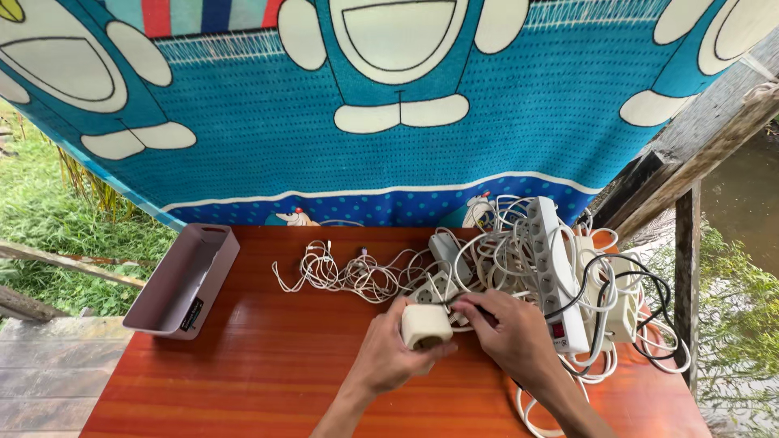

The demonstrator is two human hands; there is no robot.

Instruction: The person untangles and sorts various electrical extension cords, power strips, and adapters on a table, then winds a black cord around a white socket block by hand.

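My left hand (388, 355) grips a small cream plug adapter block (425, 325) just above the wooden table (268, 373). Fingers of my right hand (507, 328) pinch a dark thin thing at the block's top edge, by a white cable. Right behind both hands lies a tangle of white cables (365, 272) with a long white power strip (553, 272) and a second white socket block (621, 300) wound with black and white cord.
A pale grey plastic box (182, 280) hangs over the table's left edge. A blue cartoon-print cloth (389, 154) hangs behind the table. Grass lies to the left, wooden posts (686, 268) and water to the right.
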